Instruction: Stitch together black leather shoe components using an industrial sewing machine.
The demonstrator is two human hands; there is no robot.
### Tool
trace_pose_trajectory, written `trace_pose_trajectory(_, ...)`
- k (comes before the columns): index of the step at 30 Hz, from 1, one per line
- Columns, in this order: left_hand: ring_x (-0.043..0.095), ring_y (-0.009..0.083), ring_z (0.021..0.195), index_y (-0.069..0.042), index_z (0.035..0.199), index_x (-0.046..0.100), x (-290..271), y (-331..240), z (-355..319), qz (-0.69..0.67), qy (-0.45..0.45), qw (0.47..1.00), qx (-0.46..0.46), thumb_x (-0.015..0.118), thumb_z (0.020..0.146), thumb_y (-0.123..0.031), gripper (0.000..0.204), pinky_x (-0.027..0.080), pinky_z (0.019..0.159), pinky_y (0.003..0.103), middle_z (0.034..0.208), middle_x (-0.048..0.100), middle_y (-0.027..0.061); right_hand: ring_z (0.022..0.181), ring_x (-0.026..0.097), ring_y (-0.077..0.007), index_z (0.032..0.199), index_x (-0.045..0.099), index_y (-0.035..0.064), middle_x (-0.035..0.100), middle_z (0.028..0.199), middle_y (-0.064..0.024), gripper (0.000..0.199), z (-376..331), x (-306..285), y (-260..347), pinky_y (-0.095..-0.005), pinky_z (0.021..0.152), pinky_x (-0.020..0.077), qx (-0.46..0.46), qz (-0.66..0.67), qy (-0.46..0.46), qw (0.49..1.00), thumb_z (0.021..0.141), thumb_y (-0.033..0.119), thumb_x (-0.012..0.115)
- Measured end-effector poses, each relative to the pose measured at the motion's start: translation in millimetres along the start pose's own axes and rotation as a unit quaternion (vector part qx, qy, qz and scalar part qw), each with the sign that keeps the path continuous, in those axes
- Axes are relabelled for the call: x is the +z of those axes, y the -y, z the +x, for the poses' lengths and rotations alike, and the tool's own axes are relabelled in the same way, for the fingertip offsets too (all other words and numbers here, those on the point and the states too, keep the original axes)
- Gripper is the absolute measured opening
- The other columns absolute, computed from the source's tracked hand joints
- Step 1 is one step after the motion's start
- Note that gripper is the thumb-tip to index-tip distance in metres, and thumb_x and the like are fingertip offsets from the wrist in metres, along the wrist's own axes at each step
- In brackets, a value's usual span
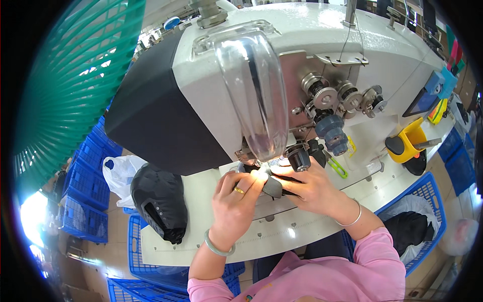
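Under the head of a white sewing machine [312,25], both of my hands work at a small dark grey fabric piece [272,187]. My left hand [235,196], wearing a ring, pinches the piece from the left, its fingertips in the lit spot by the needle area. From the right, my right hand [313,187] is closed on the same piece, fingers bent over it. The machine's parts hide the fingertips and the needle. A clear plastic guard [251,90] hangs just above, and thread tension knobs [322,95] sit on the machine's front.
A black padded fabric item [160,204] lies on the white table [201,246] at left, beside a white plastic bag [121,173]. Green-handled snippers [338,168] and a yellow holder [411,140] are at right. Blue crates [436,201] flank the table; a green fan [75,75] looms upper left.
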State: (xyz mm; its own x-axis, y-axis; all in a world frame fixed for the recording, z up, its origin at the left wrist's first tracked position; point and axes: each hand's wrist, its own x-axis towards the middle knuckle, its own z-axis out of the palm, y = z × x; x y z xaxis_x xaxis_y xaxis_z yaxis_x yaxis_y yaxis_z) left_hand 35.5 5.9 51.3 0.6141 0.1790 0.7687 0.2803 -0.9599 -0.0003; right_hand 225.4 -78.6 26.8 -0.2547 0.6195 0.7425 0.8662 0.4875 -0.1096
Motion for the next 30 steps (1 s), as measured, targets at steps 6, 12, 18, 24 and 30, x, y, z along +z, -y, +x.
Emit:
trace_pose_trajectory(6, 0.06, 0.0239, 0.087, -0.004, 0.097, 0.069, 1.3, 5.0, 0.5, 0.006, 0.001, 1.0, 0.001, 0.065, 0.064, 0.0, 0.033, 0.053, 0.078, 0.038, 0.093, 0.062, 0.0048, 0.106, 0.054, -0.0235, 0.104, 0.066, 0.0085, 0.059, 0.113, -0.0028, 0.045, 0.3, 3.7, 4.0, -0.0428, 0.09, 0.0438, 0.0, -0.017, -0.016, 1.0, 0.059, 0.006, 0.073)
trace_pose_trajectory(12, 0.06, 0.0269, 0.085, -0.007, 0.095, 0.069, 2.2, -1.2, 0.8, 0.047, 0.018, 0.999, -0.019, 0.068, 0.066, -0.001, 0.029, 0.052, 0.073, 0.037, 0.093, 0.063, 0.0046, 0.107, 0.054, -0.0244, 0.103, 0.065, 0.007, 0.06, 0.114, -0.0044, 0.044, -3.3, 7.4, 3.5, -0.0444, 0.091, 0.0439, 0.001, -0.022, -0.029, 0.999, 0.059, 0.006, 0.073)
trace_pose_trajectory(18, 0.061, 0.0252, 0.077, -0.006, 0.094, 0.069, 2.5, 6.0, -3.3, -0.017, -0.003, 0.999, -0.051, 0.068, 0.066, 0.001, 0.028, 0.053, 0.068, 0.035, 0.097, 0.065, 0.0052, 0.104, 0.056, -0.0252, 0.103, 0.066, 0.004, 0.062, 0.11, -0.0059, 0.041, -3.1, 8.4, 3.9, -0.0448, 0.091, 0.0445, -0.013, -0.043, -0.037, 0.998, 0.062, 0.005, 0.069)
trace_pose_trajectory(24, 0.061, 0.0244, 0.075, -0.005, 0.095, 0.07, 1.4, 4.2, -2.8, -0.089, -0.009, 0.99, -0.108, 0.071, 0.066, 0.003, 0.03, 0.052, 0.064, 0.033, 0.095, 0.066, 0.0048, 0.103, 0.057, -0.0255, 0.105, 0.066, 0.0034, 0.063, 0.11, -0.0068, 0.041, -2.9, 8.8, 8.1, -0.0441, 0.09, 0.0445, -0.004, -0.061, -0.025, 0.998, 0.064, 0.003, 0.066)
trace_pose_trajectory(30, 0.062, 0.0261, 0.078, -0.004, 0.095, 0.07, 6.6, -2.5, -7.9, -0.013, -0.03, 0.997, -0.065, 0.069, 0.066, 0.004, 0.031, 0.052, 0.066, 0.034, 0.096, 0.066, 0.006, 0.104, 0.056, -0.0255, 0.106, 0.066, 0.0022, 0.063, 0.113, -0.0086, 0.043, -0.4, 9.9, 13.4, -0.0442, 0.089, 0.0447, 0.012, -0.059, -0.028, 0.998, 0.063, 0.003, 0.067)
